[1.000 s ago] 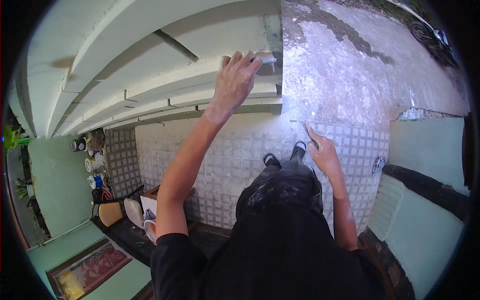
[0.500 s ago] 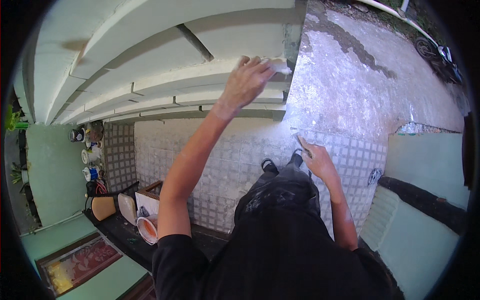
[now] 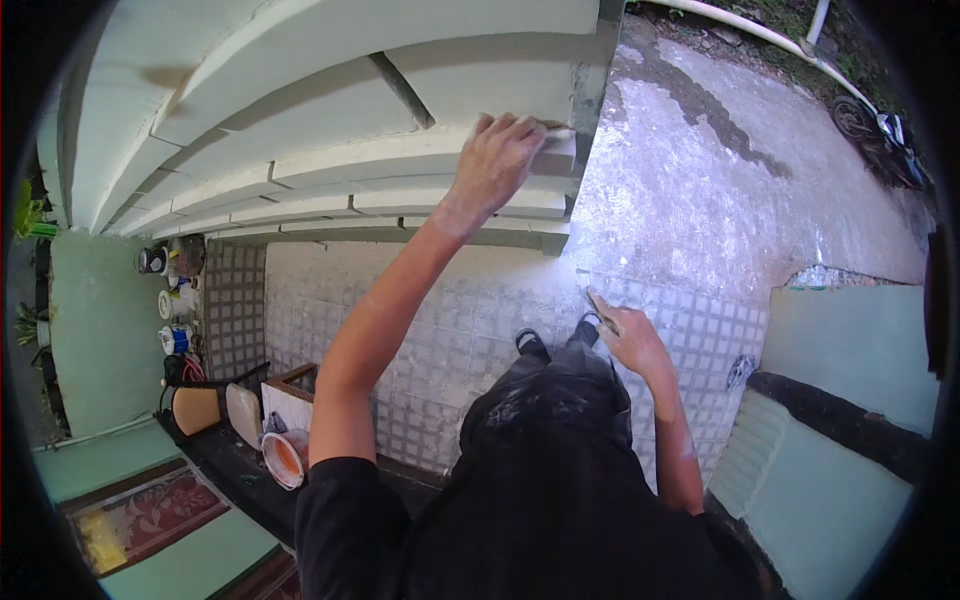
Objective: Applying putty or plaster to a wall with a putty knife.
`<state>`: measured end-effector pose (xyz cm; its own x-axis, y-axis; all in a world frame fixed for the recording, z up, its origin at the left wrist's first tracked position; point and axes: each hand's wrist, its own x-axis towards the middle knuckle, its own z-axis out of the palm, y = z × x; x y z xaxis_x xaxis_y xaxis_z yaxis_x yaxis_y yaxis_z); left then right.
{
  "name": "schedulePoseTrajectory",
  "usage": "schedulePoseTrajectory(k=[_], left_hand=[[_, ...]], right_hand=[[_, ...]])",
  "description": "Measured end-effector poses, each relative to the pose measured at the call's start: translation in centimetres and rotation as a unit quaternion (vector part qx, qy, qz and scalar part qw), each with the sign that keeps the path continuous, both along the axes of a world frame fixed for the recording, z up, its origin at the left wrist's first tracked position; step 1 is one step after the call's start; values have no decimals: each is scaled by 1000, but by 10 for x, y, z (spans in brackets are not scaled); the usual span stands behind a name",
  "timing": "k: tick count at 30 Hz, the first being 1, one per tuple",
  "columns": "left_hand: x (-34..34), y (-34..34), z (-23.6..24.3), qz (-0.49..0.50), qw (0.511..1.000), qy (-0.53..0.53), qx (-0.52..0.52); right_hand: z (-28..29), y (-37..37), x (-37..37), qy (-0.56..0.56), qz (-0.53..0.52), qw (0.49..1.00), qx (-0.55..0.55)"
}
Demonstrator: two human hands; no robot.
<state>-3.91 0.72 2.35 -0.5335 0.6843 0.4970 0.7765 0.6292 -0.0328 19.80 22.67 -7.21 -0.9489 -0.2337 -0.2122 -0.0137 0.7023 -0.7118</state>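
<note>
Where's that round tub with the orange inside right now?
In the head view, the round tub is at lower left, just left of the person's left arm and near the rounded cream panel.

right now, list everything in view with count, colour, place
long stepped wall ledges: several, off-white, upper left
rough concrete ground: 1, pale grey, upper right
square-patterned tile floor: 1, grey and white, centre
walls: several, pale green, both sides
round pipes: 2 lengths, white, top right
parked motorbike: 1, dark, upper right
round containers: about four, mostly white, far left
flat rounded pads: 2, tan and cream, lower left
round open bucket: 1, white, lower left
leafy plants: some, green, left edge
slim hand tool: 1, colour unclear, centre right
short-sleeved shirt: 1, black, lower centre
feet: 2, dark footwear, centre
left hand: 1, dusty, at a ledge's end
right hand: 1, dusty, gripping the tool
</note>
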Motion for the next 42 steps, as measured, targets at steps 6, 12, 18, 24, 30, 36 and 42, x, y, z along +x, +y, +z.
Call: schedulePoseTrajectory(k=[6, 12, 18, 24, 30, 36, 42], left_hand=[[10, -3, -2, -16, 1000, 0, 14], [5, 16, -7, -23, 999, -11, 21], [1, 18, -20, -3, 999, 26, 21], [2, -45, -14, 86, 996, -1, 25], [19, 26, -18, 24, 997, -25, 70], [20, -51, -34, 128, 977, -33, 169], [57, 6, -107, 353, 547, -303, 696]], right_hand=[[-1, -1, -3, 25, 11, 1000, -14], [9, -8, -5, -47, 11, 999, 10], [6, 1, 6, -26, -7, 1000, -13], [-4, 15, 21, -42, -40, 998, -15], [-9, 11, 13, -50, -7, 999, -9], [2, 21, 5, -23, -32, 999, -20], [4, 31, 19, -65, -51, 996, 17]])
